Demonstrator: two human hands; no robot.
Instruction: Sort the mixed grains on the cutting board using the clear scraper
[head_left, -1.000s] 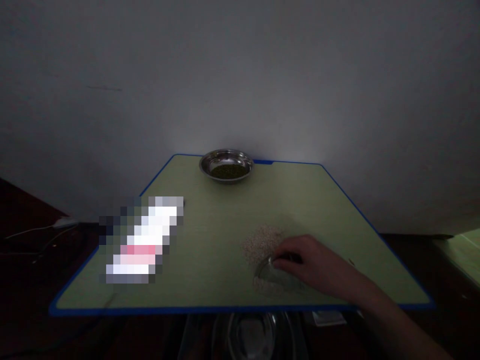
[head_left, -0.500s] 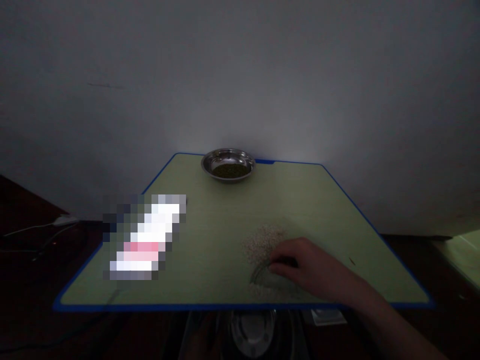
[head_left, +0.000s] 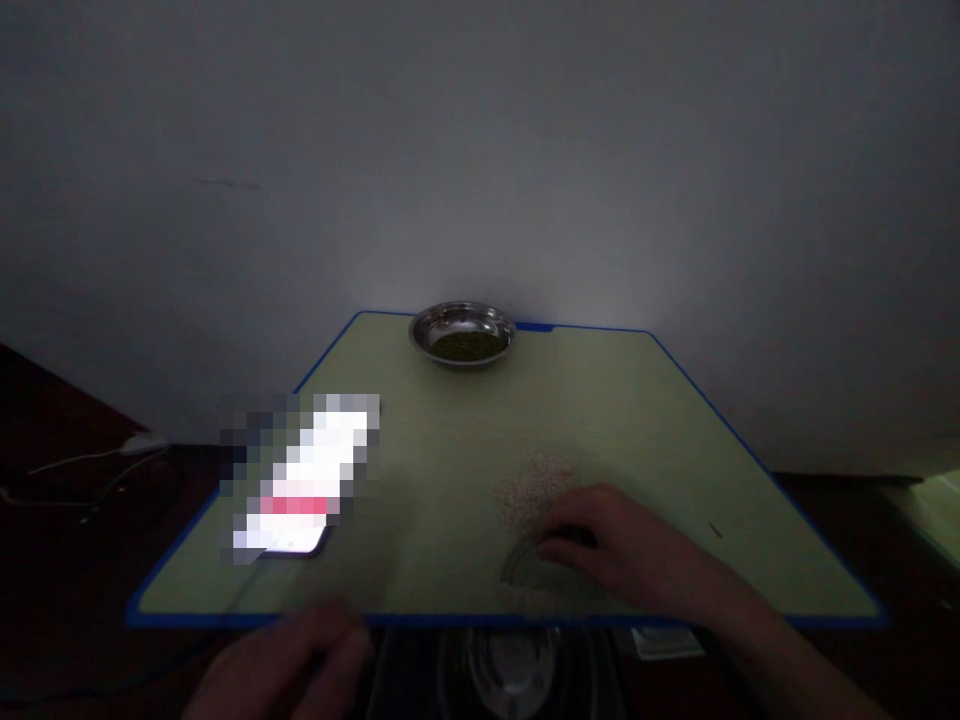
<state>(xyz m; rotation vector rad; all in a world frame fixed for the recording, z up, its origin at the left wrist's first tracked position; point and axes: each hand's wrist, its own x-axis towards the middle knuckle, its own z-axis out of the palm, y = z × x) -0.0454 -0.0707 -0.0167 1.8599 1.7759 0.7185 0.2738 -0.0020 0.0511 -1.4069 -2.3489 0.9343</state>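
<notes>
My right hand (head_left: 589,535) is over the near right of the table, thumb and fingers pinched on a clear thing with a curved rim (head_left: 517,560). Its exact kind is hard to make out in the dim light. Small pale grains (head_left: 534,487) lie in a loose heap just beyond it, and more pale grains show at its near side. My left hand (head_left: 300,650) is at the table's front edge, left of centre, smeared by motion. Whether its fingers hold anything does not show.
A steel bowl (head_left: 463,312) with green contents stands at the back of the blue-edged table (head_left: 450,540). A lit phone (head_left: 322,465), partly pixelated, lies on the left. A round metal vessel (head_left: 514,665) sits below the front edge. A thin brown sliver (head_left: 715,530) lies on the right.
My left hand has come up from the dark below the table to its front edge. My right hand keeps its pinch by the grains. The view has shifted slightly.
</notes>
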